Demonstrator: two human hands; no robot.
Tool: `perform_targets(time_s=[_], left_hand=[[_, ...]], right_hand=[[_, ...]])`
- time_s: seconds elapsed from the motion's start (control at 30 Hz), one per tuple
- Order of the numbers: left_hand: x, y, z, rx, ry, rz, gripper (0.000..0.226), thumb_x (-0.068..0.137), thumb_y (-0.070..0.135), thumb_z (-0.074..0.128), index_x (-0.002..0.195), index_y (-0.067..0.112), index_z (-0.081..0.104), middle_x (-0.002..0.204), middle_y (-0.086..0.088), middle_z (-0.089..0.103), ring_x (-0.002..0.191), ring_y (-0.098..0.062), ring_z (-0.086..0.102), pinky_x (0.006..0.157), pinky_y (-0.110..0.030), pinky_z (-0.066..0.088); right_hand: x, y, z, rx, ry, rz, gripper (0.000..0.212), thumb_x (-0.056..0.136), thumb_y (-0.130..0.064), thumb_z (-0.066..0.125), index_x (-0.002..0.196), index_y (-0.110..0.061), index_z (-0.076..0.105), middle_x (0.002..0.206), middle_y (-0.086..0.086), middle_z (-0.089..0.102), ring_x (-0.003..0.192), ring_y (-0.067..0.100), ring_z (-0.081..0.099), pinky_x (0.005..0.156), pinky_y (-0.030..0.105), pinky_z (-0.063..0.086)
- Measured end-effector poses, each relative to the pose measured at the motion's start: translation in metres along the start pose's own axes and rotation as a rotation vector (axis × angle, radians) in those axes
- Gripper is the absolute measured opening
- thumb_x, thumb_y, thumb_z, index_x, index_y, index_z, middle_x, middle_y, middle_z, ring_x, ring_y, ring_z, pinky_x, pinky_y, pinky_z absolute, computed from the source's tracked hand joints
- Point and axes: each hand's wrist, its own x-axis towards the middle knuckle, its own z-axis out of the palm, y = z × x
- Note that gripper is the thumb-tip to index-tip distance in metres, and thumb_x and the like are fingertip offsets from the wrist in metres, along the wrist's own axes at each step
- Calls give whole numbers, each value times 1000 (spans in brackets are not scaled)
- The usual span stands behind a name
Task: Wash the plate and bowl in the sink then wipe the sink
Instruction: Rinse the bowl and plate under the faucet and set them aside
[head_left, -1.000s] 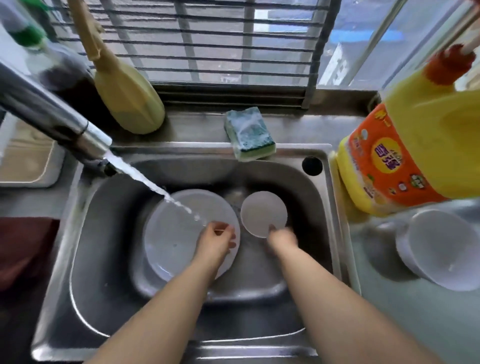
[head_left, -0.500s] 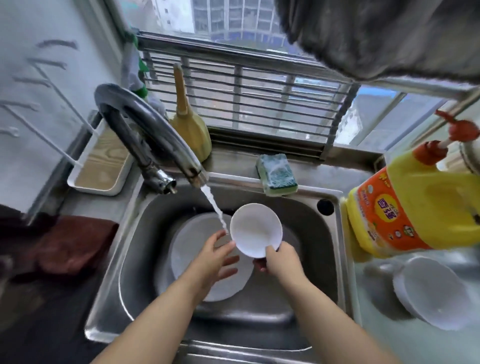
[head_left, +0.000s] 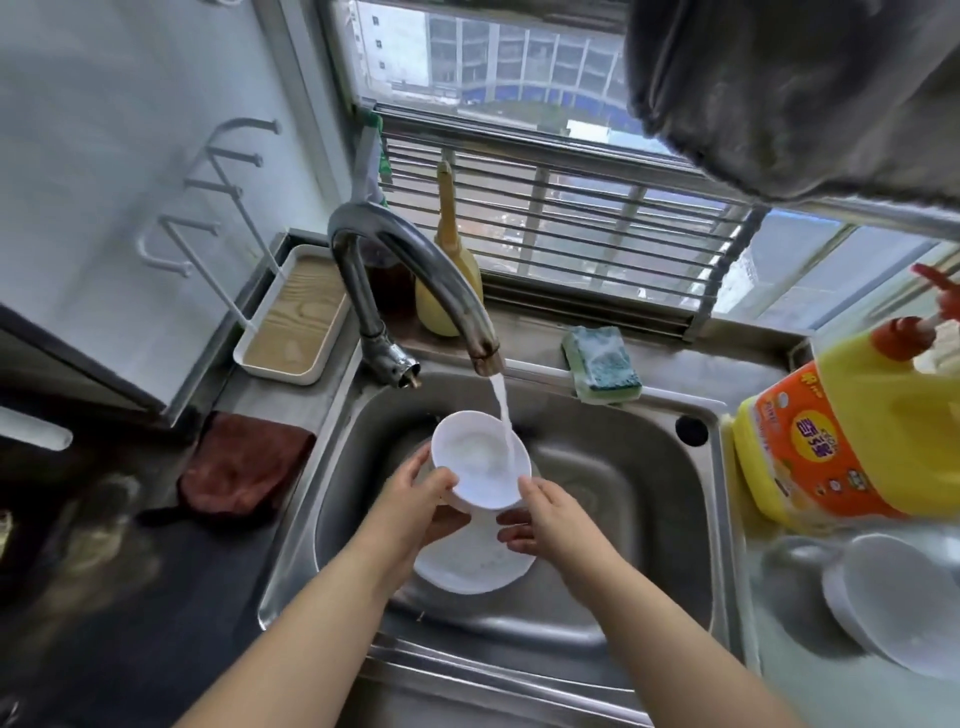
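Observation:
A small white bowl (head_left: 478, 460) is held over the steel sink (head_left: 613, 467) under the running tap (head_left: 415, 280). Water falls into the bowl's right side. My left hand (head_left: 421, 499) grips the bowl's left rim, thumb on top and fingers below. My right hand (head_left: 545, 512) holds the bowl's right rim the same way. A white plate (head_left: 472, 566) lies flat on the sink bottom beneath the bowl, partly hidden by my hands.
A green and yellow sponge (head_left: 602, 364) lies on the sink's back ledge. A big yellow detergent jug (head_left: 852, 436) stands to the right, white bowls (head_left: 898, 608) in front of it. A brown cloth (head_left: 244, 462) lies left of the sink, by a white tray (head_left: 293, 317).
My right hand lifted the bowl off the sink bottom and my left hand left the plate and joined it. The bowl now sits under the water stream. The view has tilted upward.

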Motion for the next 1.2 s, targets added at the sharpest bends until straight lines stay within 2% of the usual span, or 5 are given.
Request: perform_targets(time_s=[0.27, 0.57, 0.77, 0.9, 1.2], left_hand=[[-8, 0, 6, -214, -40, -302, 29, 94, 23, 50, 114, 3, 51, 102, -29, 63, 91, -36, 65, 74, -36, 59], [-2, -14, 36, -429, -172, -315, 34, 95, 8, 37, 125, -3, 51, 112, -27, 60, 92, -34, 65, 76, -39, 59], [-5, 2, 29, -87, -102, -36, 31, 96, 20, 37, 109, 33, 62, 109, -3, 66, 101, -22, 59, 96, -41, 42], [-15, 3, 12, 90, 51, 121, 26, 97, 26, 43, 106, 35, 65, 105, 7, 68, 99, -10, 59, 77, -30, 45], [-6, -10, 9, 265, 51, -38, 38, 102, 35, 34, 135, 25, 49, 137, 6, 47, 129, -16, 42, 98, -32, 29]], right_hand=[[-11, 6, -2, 413, 6, 145, 42, 97, -49, 39, 124, -17, 44, 111, 19, 62, 93, 30, 66, 75, 33, 53], [-8, 7, -34, 393, 114, -139, 33, 91, -17, 58, 123, -15, 55, 113, 11, 65, 102, 24, 65, 82, 33, 55], [2, 4, -18, 700, -77, -224, 39, 88, 1, 52, 124, -12, 58, 106, 10, 66, 95, 21, 64, 79, 29, 55], [6, 19, -1, 859, -159, -76, 54, 74, -10, 61, 126, -2, 55, 116, 19, 62, 101, 27, 63, 82, 33, 55], [9, 11, -34, 816, -1, -78, 26, 87, -7, 51, 111, -5, 61, 101, 14, 67, 94, 25, 64, 78, 32, 58]])
